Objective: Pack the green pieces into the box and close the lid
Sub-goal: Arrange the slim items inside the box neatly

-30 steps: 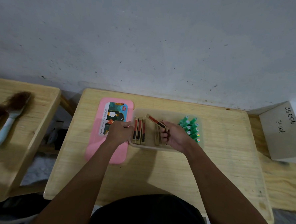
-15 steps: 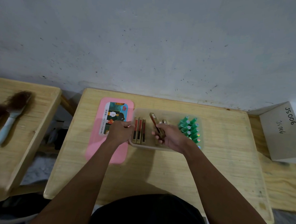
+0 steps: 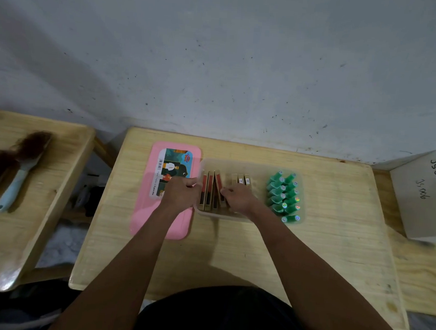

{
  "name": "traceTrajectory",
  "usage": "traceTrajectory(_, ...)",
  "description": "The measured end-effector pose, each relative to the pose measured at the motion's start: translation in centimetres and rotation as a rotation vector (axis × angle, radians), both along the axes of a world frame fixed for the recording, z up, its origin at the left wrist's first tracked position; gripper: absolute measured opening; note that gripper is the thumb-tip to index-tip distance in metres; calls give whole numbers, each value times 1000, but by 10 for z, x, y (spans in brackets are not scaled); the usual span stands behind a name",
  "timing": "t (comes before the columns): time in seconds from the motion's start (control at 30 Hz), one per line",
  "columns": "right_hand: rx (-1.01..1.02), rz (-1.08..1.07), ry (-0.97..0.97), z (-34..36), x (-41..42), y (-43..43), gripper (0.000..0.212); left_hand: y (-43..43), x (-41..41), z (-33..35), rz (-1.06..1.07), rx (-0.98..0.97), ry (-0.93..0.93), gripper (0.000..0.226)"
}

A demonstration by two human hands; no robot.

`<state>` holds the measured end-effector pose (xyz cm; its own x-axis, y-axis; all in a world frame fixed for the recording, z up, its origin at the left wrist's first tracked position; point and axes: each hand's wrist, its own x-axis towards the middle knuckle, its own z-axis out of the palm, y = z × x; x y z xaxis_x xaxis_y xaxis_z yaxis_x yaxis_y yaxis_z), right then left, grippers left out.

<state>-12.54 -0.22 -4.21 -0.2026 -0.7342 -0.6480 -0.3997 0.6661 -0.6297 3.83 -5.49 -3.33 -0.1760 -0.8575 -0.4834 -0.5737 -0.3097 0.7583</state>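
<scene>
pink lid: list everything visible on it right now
The pink lid is a flat rounded rectangle, plastic by its look, lying on the wooden table just left of the open box, long side running away from the person. A printed label with a picture and barcode sits on its far half; the near half is bare pink. The left hand is over its right edge, gripping the box's rim; whether hand or box touches the lid cannot be told.

Crowded box (image 3: 252, 164), open table (image 3: 257, 256)
The left hand (image 3: 180, 192), right hand (image 3: 239, 198) and upright cartons (image 3: 209, 189) block the box's left half; green pieces (image 3: 282, 197) fill its right end; the table in front is free.
</scene>
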Motion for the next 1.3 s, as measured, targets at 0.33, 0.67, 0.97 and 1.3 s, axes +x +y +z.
traceTrajectory(0.33,-21,81,159,0,12,-9,31,1,0,1,-2,0,-6,38)
traceTrajectory(0.67,-96,75,206,3,8,2,33,1,-1,1,-8,-3,-13,39)
traceTrajectory(0.97,-30,76,605,7,-9,17,23,2,-1,3,-25,-35,-22,39)
traceTrajectory(1.3,-35,103,573,5,-10,10,23,2,-1,4,-30,-42,-19,39)
